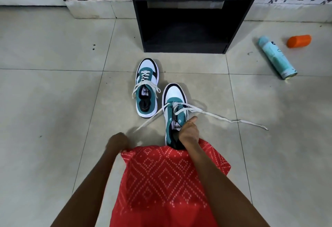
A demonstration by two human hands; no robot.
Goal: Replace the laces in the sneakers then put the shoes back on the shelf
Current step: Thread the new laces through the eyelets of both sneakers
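Pin near sneaker (175, 92) with right hand (188, 131) gripping its collar; left hand (117, 141) curled, hold unclear; draw lace (215, 115) ends even.

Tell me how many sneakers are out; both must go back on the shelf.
2. The far sneaker stands alone on the floor by the shelf; the near sneaker is gripped by the right hand.
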